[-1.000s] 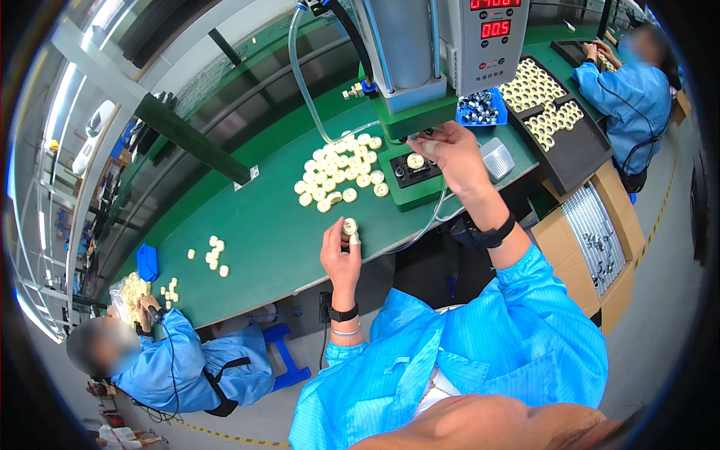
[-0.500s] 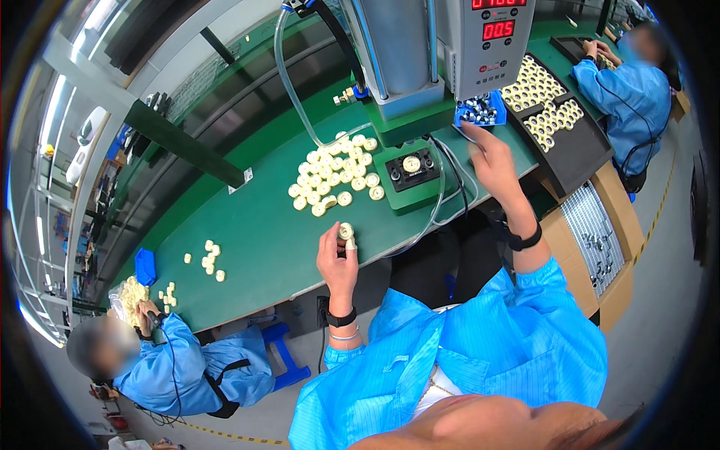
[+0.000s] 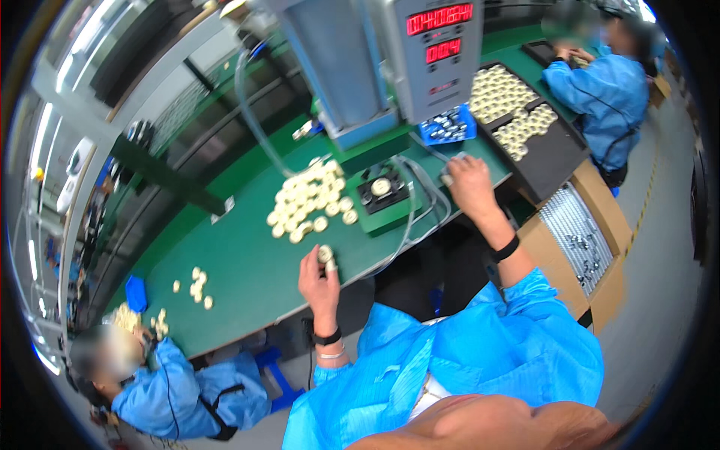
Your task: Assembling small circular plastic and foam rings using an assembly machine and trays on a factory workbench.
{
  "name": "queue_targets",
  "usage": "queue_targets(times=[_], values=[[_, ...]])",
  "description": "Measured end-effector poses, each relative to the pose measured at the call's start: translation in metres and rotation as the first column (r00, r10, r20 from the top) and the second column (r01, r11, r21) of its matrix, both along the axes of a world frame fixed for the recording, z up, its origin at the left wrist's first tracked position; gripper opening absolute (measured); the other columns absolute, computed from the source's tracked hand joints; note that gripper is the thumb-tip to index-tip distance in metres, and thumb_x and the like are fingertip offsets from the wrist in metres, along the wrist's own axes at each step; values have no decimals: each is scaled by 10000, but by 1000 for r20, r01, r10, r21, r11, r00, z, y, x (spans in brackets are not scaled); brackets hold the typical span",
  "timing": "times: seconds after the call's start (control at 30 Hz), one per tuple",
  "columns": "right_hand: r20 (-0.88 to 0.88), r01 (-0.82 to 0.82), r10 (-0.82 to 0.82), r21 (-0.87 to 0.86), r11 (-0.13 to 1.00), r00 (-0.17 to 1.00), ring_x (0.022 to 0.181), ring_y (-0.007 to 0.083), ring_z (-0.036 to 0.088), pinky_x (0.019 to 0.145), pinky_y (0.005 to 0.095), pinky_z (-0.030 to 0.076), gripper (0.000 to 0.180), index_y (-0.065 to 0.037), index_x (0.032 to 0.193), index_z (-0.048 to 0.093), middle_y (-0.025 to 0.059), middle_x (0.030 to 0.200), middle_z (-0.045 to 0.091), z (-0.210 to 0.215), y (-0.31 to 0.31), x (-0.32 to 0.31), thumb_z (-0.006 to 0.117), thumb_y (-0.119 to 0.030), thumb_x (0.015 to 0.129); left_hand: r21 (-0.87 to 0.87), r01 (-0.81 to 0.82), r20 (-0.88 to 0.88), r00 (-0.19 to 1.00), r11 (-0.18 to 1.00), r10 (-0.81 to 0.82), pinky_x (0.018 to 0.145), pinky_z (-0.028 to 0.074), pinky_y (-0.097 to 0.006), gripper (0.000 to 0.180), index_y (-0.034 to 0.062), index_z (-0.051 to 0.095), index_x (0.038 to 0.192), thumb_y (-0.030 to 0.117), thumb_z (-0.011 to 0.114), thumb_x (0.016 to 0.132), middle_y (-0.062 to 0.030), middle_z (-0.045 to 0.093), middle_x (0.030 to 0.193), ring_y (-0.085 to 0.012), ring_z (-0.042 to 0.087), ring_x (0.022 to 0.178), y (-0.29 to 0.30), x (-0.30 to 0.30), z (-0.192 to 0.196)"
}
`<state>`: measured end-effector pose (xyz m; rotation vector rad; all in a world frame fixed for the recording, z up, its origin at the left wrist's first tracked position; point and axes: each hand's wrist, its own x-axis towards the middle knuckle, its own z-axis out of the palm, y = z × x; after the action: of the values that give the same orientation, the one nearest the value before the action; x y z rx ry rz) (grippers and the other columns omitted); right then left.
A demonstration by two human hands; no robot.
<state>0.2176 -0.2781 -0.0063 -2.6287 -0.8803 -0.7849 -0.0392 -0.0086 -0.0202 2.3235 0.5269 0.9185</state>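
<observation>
My left hand (image 3: pixel 320 287) pinches a round cream plastic wheel (image 3: pixel 325 254) just above the front edge of the green table; a pale cover shows on the thumb. My right hand (image 3: pixel 474 190) is closed over the table, right of the press, with its fingertips curled down and blurred. Whatever they hold is hidden. A similar cream part (image 3: pixel 381 187) sits in the black fixture (image 3: pixel 370 201) on the green press base. Beyond my right hand, a blue bin (image 3: pixel 470 133) holds small metal pieces. Left of the fixture lies a pile of cream wheels (image 3: pixel 309 196).
The press (image 3: pixel 337 82) and its controller box (image 3: pixel 435 67) rise at the back. Tubes (image 3: pixel 442 196) loop beside the fixture. A black tray (image 3: pixel 551 169) of cream parts stands right, above a carton (image 3: pixel 615 217). People in blue work at far left and far right.
My right hand has drawn back from the blue bin toward me, its fingers now curled. The left hand still holds the wheel. The whole view has shifted, and the controller's display reads differently.
</observation>
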Motion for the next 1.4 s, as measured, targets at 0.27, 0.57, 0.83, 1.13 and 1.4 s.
queue_targets(times=[0.27, 0.57, 0.83, 1.13, 1.4], values=[[-130, 19, 9, 212, 977, 991, 1279, 354, 471, 1030, 598, 357, 470, -56, 1252, 554, 157, 1317, 556, 0, -5, -27, 691, -188, 822, 15, 26, 22, 999, 1000, -26, 590, 500, -295, 437, 2, 610, 1201, -51, 632, 768, -122, 623, 1028, -188, 599, 677, 3, -5, -2], [-446, -85, 467, 648, 757, 764, 880, 243, 684, 763, 353, 542, 505, 8, 1276, 557, 165, 1089, 682, 46, 4, -32, 677, -92, 796, 8, 11, 8, 1000, 1000, -11, 616, 515, -295, 418, 0, 617, 1194, -25, 660, 780, -128, 629, 1046, -200, 610, 700, 2, -1, -3], [-523, -225, 700, 699, 679, 487, 750, 134, 607, 696, 288, 512, 598, 92, 1255, 531, 111, 1052, 677, 89, 72, -27, 751, -91, 730, 26, 1, 33, 999, 1000, -1, 615, 525, -289, 405, 9, 621, 1197, -13, 670, 795, -119, 640, 1032, -174, 619, 691, -1, -2, 1], [-415, -271, 536, 544, 794, 735, 820, 305, 661, 787, 389, 514, 348, -28, 1052, 700, 153, 895, 680, 79, 80, -26, 728, -175, 738, -15, -4, 25, 1000, 1000, 4, 599, 498, -298, 426, 9, 622, 1190, -26, 661, 767, -115, 629, 990, -183, 600, 677, 3, -2, -8], [-462, 206, -22, 351, 913, 887, 844, 240, 656, 776, 351, 523, 345, -13, 1087, 690, 153, 1004, 682, 73, -111, 76, 661, -67, 748, 36, 15, 6, 1000, 999, -15, 576, 485, -293, 437, 10, 611, 1205, -26, 656, 771, -111, 625, 1014, -181, 589, 663, 3, -2, -5]])
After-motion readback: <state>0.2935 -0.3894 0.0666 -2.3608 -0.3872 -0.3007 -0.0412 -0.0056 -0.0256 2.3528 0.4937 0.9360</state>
